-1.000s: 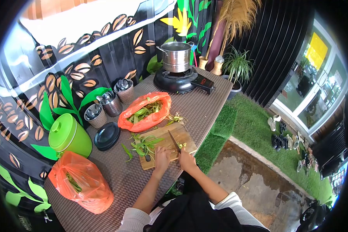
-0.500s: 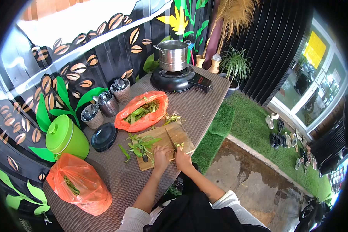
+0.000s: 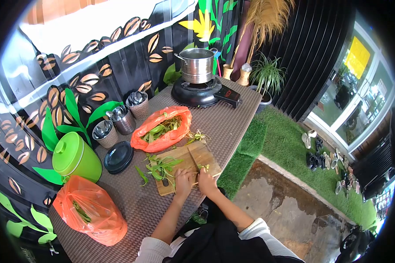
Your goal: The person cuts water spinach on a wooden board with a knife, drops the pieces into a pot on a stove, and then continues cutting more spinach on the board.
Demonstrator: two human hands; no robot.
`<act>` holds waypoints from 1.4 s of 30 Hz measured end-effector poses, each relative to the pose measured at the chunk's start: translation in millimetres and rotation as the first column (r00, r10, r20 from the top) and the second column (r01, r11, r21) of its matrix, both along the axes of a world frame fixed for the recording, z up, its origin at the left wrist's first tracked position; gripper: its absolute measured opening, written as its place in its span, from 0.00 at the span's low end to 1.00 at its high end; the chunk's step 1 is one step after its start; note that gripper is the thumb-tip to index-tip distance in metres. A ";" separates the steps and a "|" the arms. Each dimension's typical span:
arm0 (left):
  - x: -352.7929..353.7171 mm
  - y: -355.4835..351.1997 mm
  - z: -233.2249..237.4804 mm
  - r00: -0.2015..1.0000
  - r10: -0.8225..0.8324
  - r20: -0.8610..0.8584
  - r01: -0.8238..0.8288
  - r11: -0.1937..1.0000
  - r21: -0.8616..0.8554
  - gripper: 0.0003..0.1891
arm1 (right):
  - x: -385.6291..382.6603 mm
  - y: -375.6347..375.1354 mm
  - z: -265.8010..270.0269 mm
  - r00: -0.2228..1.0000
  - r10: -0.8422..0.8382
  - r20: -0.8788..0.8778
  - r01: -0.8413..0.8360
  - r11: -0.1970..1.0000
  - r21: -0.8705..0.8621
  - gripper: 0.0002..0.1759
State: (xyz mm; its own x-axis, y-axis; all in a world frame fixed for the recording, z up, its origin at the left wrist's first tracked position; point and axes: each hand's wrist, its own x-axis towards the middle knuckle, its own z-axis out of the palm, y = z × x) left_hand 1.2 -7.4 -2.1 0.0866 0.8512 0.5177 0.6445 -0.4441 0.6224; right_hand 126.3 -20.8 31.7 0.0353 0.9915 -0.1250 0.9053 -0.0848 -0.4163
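Observation:
My right hand [image 3: 206,182] is closed round the handle of a kitchen knife [image 3: 192,158], whose blade points away from me across a wooden cutting board [image 3: 184,153]. Close beside it, my left hand [image 3: 184,180] rests on the board with its fingers curled over leafy greens [image 3: 159,166]. Loose leaves spread to the left of that hand, some over the board's edge. Small chopped pieces [image 3: 204,168] lie by the blade near the right hand. What sits under my left fingers is mostly hidden.
Beyond the board lies an opened orange bag [image 3: 138,142] of greens; another orange bag [image 3: 96,219] stands front left. Dark plates [image 3: 118,158], a green lidded container [image 3: 77,158] and cutlery cups [image 3: 123,120] line the wall side. A steel pot [image 3: 197,68] sits on a black stove [image 3: 193,94].
The view has shifted very slightly. My left fingers have moved a little on the greens, and the knife and right hand have shifted slightly on the board.

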 end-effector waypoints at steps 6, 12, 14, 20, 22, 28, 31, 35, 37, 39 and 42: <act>2.3 -0.6 1.7 0.986 0.004 0.165 0.012 0.996 -0.091 0.06 | 14.5 -1.8 11.0 0.979 0.203 0.035 -0.199 0.977 -0.076 0.20; 0.8 0.8 1.0 0.996 0.008 0.091 -0.008 1.000 0.005 0.05 | -7.9 -23.1 12.0 0.999 -0.010 0.036 0.012 0.999 -0.049 0.15; 2.0 -1.9 3.7 0.994 0.018 0.105 -0.019 1.000 0.000 0.04 | -4.8 -12.7 -9.5 0.999 -0.014 0.045 0.009 0.995 0.104 0.14; 0.8 1.2 -3.4 0.989 0.010 0.145 -0.006 0.999 -0.032 0.04 | 3.2 -11.6 25.9 0.997 0.055 -0.060 -0.059 0.996 -0.067 0.16; -1.2 3.0 -9.3 0.989 0.008 0.147 -0.005 1.000 -0.025 0.04 | -4.6 -20.7 11.4 0.999 0.027 -0.023 -0.028 0.999 -0.044 0.17; -1.5 -1.1 -1.2 0.984 0.001 0.179 0.009 0.998 -0.055 0.04 | -10.7 0.1 9.7 0.999 -0.018 -0.038 0.015 0.997 -0.073 0.18; -1.3 1.1 -3.2 0.983 0.003 0.184 0.007 0.999 -0.054 0.04 | 1.0 -0.7 9.7 0.998 0.047 -0.038 -0.050 0.996 -0.070 0.18; -2.6 -0.8 -0.5 0.986 0.023 0.163 -0.012 0.998 -0.064 0.04 | -9.2 -21.9 -12.8 0.999 -0.010 0.033 0.008 0.999 0.049 0.18; -2.3 -2.5 1.8 0.987 0.013 0.162 -0.004 0.998 -0.059 0.04 | -15.1 -19.3 -9.9 1.000 -0.025 0.011 0.024 1.000 0.018 0.18; -3.6 -4.1 5.1 0.988 0.003 0.154 0.005 0.999 -0.052 0.04 | -16.4 -12.1 -6.0 0.999 -0.040 -0.017 0.040 0.999 -0.013 0.18; -2.9 -5.4 11.4 0.996 -0.003 0.089 0.001 1.000 0.021 0.04 | -10.4 -3.9 0.7 1.000 -0.009 -0.020 0.009 1.000 0.022 0.17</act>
